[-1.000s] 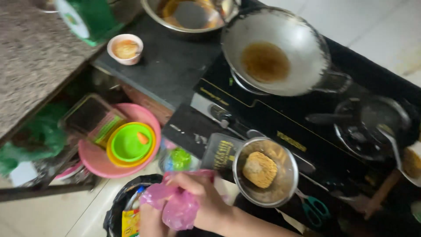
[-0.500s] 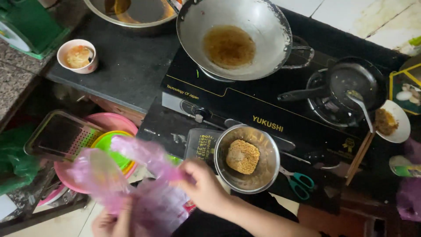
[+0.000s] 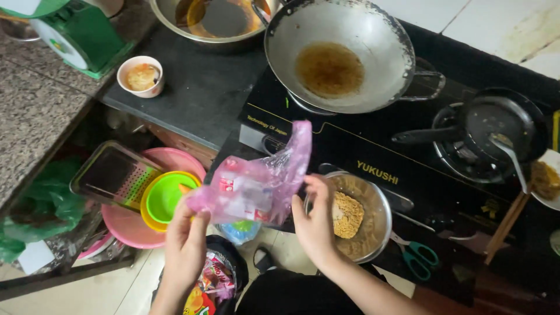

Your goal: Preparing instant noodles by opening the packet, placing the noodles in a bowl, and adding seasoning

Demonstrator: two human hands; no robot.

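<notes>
Left hand (image 3: 185,248): raised from the lower edge of the view, palm turned inward, fingers and thumb pinched on the lower left corner of a crumpled, translucent pink plastic bag (image 3: 256,184).

Right hand (image 3: 315,221): forearm entering from the lower right, wrist bent, fingers curled and closed on the bag's right edge, back of the hand overlapping the rim of the steel bowl beside it.

Pink plastic bag: stretched between both hands, held in the air in front of the stove's near edge; one flap stands upward; a small white and red packet shows through the film.

Open black bin bag with colourful wrappers (image 3: 213,280): directly below the hands, on the floor.

Round stainless steel bowl (image 3: 376,224): just right of the right hand, holding a dry yellow block of noodles (image 3: 348,214).

Green-handled scissors (image 3: 417,256): beside the bowl, on the black surface.

Stack of pink, yellow and green plastic basins (image 3: 160,201): left of the bag, on a low shelf, with a flat metal grater (image 3: 114,175) leaning against them.

Black double-burner stove (image 3: 361,146): behind the bag.

Small black frying pan with a spoon (image 3: 496,125): on the right burner.

Large steel wok with brown oil residue (image 3: 341,52): on the far left burner.

Small white cup with pale contents (image 3: 140,76): on the dark counter, far left.

Green kitchen scale (image 3: 73,32): far left corner.
</notes>
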